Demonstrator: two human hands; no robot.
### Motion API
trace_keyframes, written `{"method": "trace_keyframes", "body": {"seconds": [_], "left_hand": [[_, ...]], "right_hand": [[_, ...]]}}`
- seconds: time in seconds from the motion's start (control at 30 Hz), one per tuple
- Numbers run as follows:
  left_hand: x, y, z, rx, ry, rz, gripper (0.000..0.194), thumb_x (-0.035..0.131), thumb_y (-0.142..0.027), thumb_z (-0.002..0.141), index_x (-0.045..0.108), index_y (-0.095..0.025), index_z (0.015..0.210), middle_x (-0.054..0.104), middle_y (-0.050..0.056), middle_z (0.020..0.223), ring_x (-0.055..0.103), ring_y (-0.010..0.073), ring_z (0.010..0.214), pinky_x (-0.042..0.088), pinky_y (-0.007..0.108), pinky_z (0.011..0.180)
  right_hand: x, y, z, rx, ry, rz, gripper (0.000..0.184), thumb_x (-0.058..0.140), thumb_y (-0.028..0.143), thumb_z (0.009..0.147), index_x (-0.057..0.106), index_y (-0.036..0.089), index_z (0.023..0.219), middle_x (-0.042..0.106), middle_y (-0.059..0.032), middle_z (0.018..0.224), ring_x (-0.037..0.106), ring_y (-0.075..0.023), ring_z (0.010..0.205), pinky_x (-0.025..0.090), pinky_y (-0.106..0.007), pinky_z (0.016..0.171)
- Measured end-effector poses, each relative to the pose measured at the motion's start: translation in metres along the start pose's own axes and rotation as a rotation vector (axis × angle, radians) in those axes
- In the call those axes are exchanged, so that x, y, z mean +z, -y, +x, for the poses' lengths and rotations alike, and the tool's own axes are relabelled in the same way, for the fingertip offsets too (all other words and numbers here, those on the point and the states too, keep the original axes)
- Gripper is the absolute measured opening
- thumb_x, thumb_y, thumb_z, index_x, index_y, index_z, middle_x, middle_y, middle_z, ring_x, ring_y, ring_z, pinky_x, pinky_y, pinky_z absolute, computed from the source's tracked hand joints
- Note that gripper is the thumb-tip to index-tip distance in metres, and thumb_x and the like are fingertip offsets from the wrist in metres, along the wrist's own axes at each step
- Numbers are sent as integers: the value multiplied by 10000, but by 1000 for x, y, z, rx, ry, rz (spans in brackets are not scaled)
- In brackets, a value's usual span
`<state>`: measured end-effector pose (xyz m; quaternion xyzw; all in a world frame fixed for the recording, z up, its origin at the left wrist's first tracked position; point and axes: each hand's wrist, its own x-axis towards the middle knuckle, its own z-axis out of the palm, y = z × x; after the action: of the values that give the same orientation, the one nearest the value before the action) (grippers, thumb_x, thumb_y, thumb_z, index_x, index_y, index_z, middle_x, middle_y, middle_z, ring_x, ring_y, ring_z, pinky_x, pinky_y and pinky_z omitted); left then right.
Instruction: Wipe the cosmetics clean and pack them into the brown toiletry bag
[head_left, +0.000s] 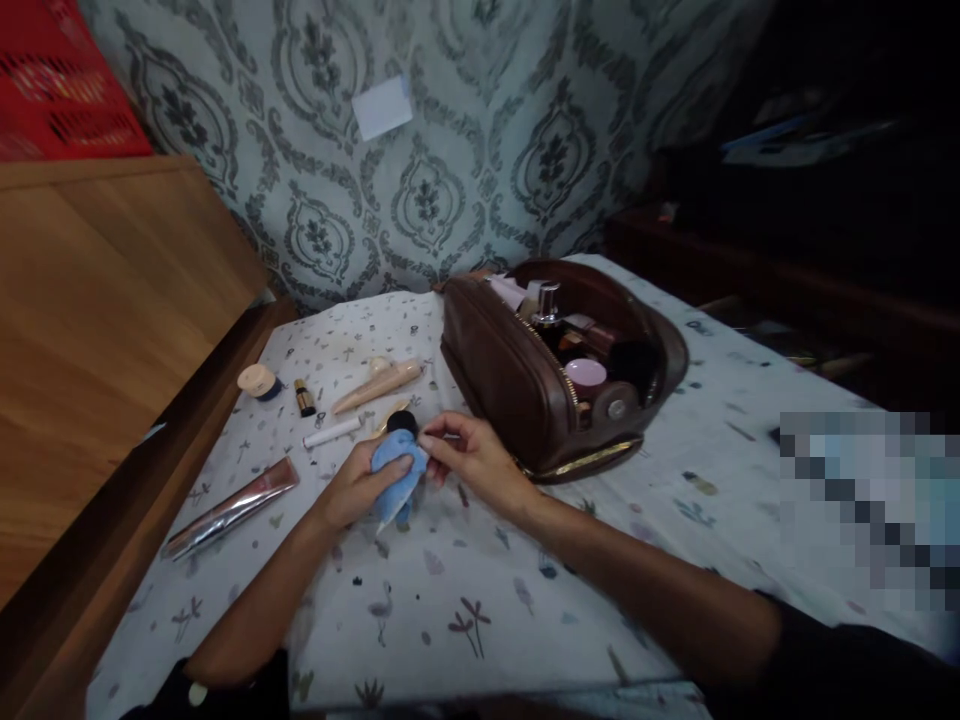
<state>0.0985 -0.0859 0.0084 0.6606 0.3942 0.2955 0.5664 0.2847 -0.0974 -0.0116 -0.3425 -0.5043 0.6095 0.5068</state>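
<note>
My left hand (352,487) is closed round a light-blue cloth (391,458), thumb pressed on its front. Out of the cloth's top pokes a round black end (402,421) of some item, whose body is hidden in the folds. With fingers and thumb together, my right hand (480,462) pinches the cloth's right edge. Just behind my hands lie a white stick-shaped tube (333,432) and a peach-coloured tube (379,385). To the right stands an unzipped brown toiletry bag (510,385) with several cosmetics inside, among them a pink round-lidded container (585,374).
On the patterned tablecloth (427,630) lie a shiny pink squeeze tube (232,508), a small black-and-gold bottle (304,397) and a beige-topped jar (259,381). A wooden panel (112,330) borders the left side, a red crate (67,90) above it. Patterned wallpaper (465,130) rises behind.
</note>
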Motion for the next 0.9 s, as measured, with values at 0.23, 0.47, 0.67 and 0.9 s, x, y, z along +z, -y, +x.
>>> {"method": "trace_keyframes", "body": {"seconds": [0.23, 0.47, 0.67, 0.9], "left_hand": [[-3, -12, -12, -156, -53, -260, 519, 820, -601, 663, 573, -145, 702, 597, 8, 511, 530, 116, 425, 397, 195, 403], [13, -38, -11, -208, -125, -283, 432, 816, -499, 723, 611, -169, 910, 546, -49, 486, 525, 112, 397, 380, 179, 391], [29, -64, 9, -273, 259, -344, 556, 800, -581, 695, 639, -133, 981, 624, 16, 587, 556, 112, 436, 412, 178, 412], [45, -94, 27, -245, 124, -25, 504, 824, -577, 662, 677, -175, 930, 612, -9, 609, 577, 119, 450, 450, 185, 416]], "right_hand": [[3, 30, -11, -238, 79, 28, 355, 688, 483, 848, 611, 163, 984, 607, 18, 732, 594, -105, 592, 532, -253, 610], [-22, 78, -42, -443, 41, -240, 129, 640, 269, 913, 678, 158, 967, 664, -32, 873, 648, -116, 711, 508, -212, 607], [-62, 116, -78, -755, -63, -489, 141, 608, 134, 949, 669, 149, 1075, 707, -72, 982, 659, -130, 892, 538, -238, 790], [-101, 126, -117, -704, -180, -625, 158, 608, 103, 939, 647, 192, 1064, 718, -45, 972, 688, -126, 880, 565, -207, 754]]}}
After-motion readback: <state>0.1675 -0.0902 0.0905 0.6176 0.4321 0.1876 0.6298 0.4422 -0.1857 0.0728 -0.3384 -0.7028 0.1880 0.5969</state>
